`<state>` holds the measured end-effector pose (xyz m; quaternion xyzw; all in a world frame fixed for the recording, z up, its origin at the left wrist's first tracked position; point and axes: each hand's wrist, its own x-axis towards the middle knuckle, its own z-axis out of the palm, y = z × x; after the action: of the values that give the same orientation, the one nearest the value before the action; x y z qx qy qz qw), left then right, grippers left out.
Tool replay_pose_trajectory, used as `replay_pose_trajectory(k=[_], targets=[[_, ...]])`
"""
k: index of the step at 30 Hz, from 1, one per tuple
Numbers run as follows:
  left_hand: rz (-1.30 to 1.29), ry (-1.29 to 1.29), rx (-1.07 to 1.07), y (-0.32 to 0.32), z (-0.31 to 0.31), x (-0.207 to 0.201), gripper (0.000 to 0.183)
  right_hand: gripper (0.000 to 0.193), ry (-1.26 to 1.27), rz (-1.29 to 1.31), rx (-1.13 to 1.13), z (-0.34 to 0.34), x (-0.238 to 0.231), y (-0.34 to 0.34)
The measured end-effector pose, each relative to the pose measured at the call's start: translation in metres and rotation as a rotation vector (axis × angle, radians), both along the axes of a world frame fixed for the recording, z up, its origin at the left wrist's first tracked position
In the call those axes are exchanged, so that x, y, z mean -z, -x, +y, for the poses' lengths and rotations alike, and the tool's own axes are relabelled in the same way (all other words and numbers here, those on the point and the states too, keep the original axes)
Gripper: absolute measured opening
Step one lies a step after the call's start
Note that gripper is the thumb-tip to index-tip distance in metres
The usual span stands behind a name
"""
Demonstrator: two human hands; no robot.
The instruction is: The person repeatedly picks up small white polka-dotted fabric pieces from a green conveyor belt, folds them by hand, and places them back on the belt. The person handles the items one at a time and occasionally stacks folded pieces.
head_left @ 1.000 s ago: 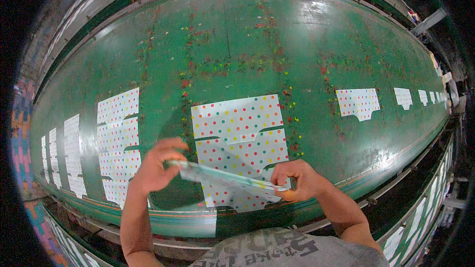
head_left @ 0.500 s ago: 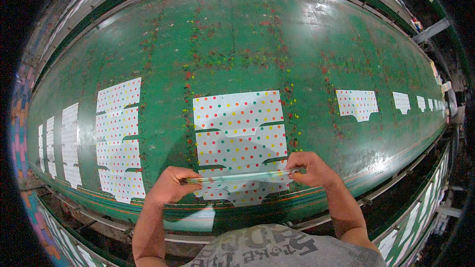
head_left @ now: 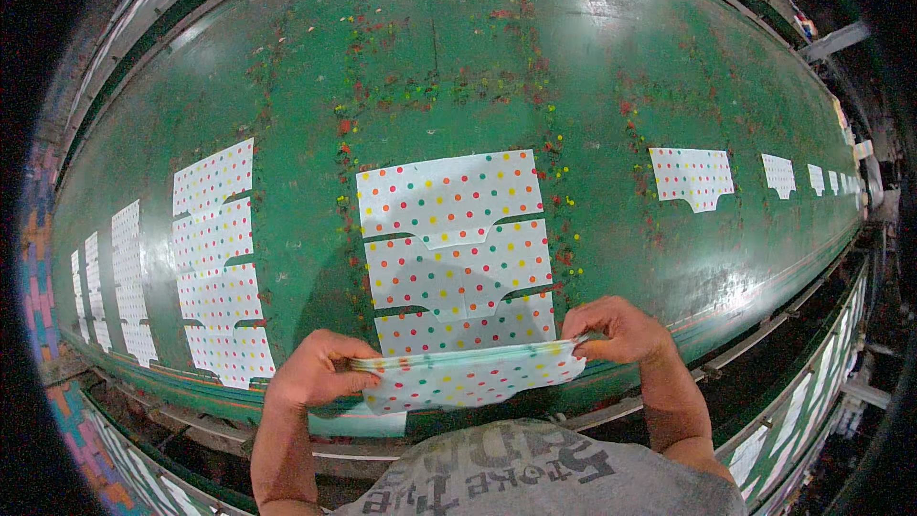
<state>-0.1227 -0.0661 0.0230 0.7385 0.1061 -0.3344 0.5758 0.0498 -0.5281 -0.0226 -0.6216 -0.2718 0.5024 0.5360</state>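
The person's left hand (head_left: 325, 371) and right hand (head_left: 621, 330) both have a closed grip, thumb against fingers, on the two ends of one white dotted cloth (head_left: 478, 377). The cloth is stretched between them along its upper edge, which shows a pale greenish band, and its lower part hangs toward the person. Its right end is a little higher in view than its left. It is at the near edge of the green worktop (head_left: 458, 57), in front of the lowest of three flat dotted pieces; whether it touches that piece cannot be told.

The three lie in a column: a top piece (head_left: 449, 193), a middle piece (head_left: 457, 263) and a near piece (head_left: 468, 325). The first two each narrow to a tab that reaches the next. To the left is a column of four pieces (head_left: 215, 229), with more columns beyond. To the right lies a single piece (head_left: 690, 175), followed by a row of others that look smaller toward the rim. Red and yellow stains speckle the worktop.

The only writing that shows clearly is on the person's grey shirt (head_left: 535, 487): large dark capitals, partly distorted by folds. The cloth is printed with red, orange, yellow and green dots.
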Motion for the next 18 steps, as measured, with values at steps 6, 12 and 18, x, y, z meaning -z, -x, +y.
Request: replay_pose_trajectory(k=[6,12,18], targets=[[-0.120,-0.243,-0.149,-0.023,-0.012,0.024,0.018,0.026,0.294,-0.175,0.312,0.028,0.013,-0.010],[-0.572,-0.464,-0.077,-0.059,-0.005,0.063,0.020,0.022,0.367,-0.645,0.289,0.074,0.040,-0.045],[-0.479,-0.357,-0.213,-0.069,0.006,0.085,0.027,0.018,0.366,-0.898,0.296,0.095,0.050,-0.059]])
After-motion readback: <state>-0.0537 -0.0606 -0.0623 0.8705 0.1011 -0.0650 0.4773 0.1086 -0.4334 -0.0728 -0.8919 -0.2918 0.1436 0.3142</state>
